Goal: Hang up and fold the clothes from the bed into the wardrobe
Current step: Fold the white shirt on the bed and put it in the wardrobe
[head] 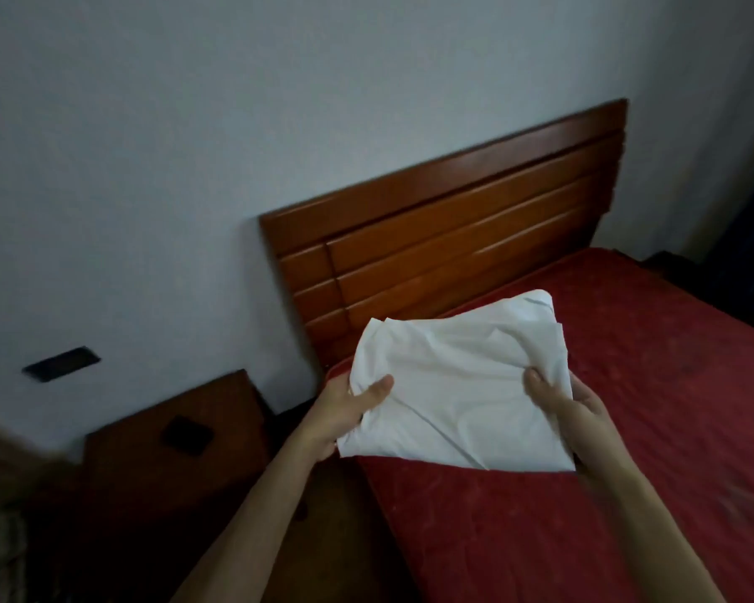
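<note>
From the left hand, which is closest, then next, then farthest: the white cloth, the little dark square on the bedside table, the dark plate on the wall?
1. White cloth: held in the left hand.
2. Dark square: on the bedside table, to its left.
3. Wall plate: farther left, higher.

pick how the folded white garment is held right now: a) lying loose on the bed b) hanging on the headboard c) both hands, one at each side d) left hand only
c: the left hand and right hand each grip a side of the folded white garment, held above the red bed.

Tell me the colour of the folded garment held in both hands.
The folded garment is plain white, seen in the head view.
</note>
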`<control>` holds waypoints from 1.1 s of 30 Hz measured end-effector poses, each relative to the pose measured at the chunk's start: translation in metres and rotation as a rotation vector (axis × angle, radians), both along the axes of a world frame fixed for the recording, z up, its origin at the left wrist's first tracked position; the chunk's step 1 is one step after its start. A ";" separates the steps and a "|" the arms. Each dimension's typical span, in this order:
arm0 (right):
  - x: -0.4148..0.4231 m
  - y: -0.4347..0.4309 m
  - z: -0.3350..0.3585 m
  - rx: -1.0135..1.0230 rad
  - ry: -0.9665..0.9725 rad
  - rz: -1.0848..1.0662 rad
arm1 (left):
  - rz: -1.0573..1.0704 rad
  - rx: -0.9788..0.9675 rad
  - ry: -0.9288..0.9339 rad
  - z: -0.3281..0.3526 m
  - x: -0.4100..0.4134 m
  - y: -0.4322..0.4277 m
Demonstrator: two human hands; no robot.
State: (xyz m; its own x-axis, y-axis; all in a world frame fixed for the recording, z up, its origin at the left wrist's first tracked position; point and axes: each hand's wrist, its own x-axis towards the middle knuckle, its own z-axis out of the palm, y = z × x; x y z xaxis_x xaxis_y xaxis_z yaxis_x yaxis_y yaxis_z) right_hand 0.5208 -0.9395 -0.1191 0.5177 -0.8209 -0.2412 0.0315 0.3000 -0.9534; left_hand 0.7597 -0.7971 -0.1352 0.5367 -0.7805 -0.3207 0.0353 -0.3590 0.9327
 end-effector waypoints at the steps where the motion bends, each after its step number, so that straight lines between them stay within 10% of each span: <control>1: 0.019 0.011 0.006 0.010 -0.002 0.077 | 0.036 0.010 -0.045 0.003 0.014 0.020; 8: 0.169 0.116 0.011 -0.092 0.090 0.705 | 0.284 0.029 -0.153 0.009 0.118 0.179; 23: 0.481 0.364 0.026 0.059 -0.007 1.038 | 0.772 -0.062 -0.004 0.024 0.263 0.539; 33: 0.650 0.484 0.005 -0.031 0.046 1.506 | 1.189 -0.154 0.203 0.005 0.311 0.635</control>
State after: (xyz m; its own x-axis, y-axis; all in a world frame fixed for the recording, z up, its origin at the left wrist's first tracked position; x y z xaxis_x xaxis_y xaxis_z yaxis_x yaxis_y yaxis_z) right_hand 1.1713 -0.4555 -0.1141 0.8497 0.4508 -0.2737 -0.3084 0.0039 -0.9512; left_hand 1.0702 -0.1624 -0.1300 0.8942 0.1271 -0.4293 0.4173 0.1112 0.9019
